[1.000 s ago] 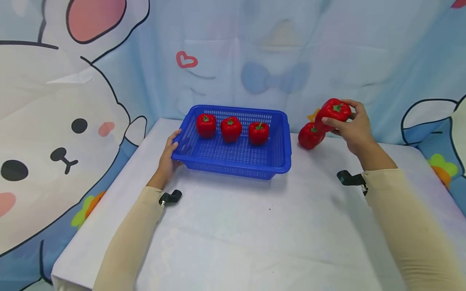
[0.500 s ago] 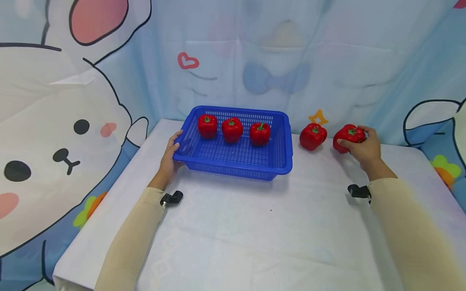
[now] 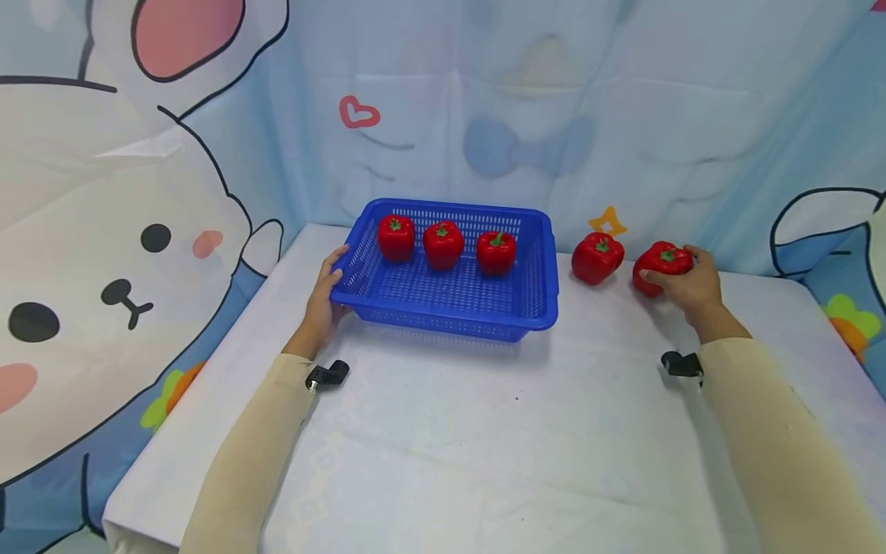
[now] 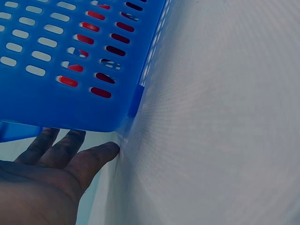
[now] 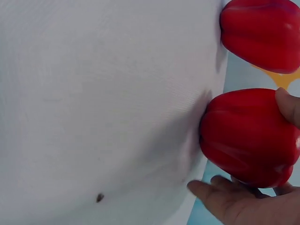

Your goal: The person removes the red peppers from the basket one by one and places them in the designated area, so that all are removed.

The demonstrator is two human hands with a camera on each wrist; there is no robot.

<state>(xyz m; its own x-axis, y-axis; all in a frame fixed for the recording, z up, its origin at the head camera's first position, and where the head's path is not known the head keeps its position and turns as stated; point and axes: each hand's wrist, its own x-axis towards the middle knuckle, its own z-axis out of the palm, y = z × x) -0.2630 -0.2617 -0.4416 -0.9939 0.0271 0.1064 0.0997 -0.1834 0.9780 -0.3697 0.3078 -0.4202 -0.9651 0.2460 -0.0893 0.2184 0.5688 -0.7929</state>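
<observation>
In the head view, my right hand [image 3: 694, 289] holds a red bell pepper [image 3: 661, 267] at the right end of the table's back edge. The right wrist view shows the thumb laid against this pepper [image 5: 251, 136] and the fingers on its other side, the foremost fingertip spread away from the skin. Another red bell pepper [image 3: 597, 258] stands just to its left. My left hand [image 3: 322, 298] rests at the left end of a blue plastic basket [image 3: 443, 312], its fingers fairly straight along the rim. Three red bell peppers [image 3: 443, 245] stand in a row inside the basket.
A white cloth [image 3: 484, 454] covers the table. Behind it hangs a light blue curtain [image 3: 408, 61] with cartoon prints, close to the basket and the peppers. In the right wrist view, a small dark speck [image 5: 100, 198] lies on the cloth.
My right hand has brought its pepper down and to the right, from above the neighbouring pepper to the table beside it. The left hand and basket have stayed in place.
</observation>
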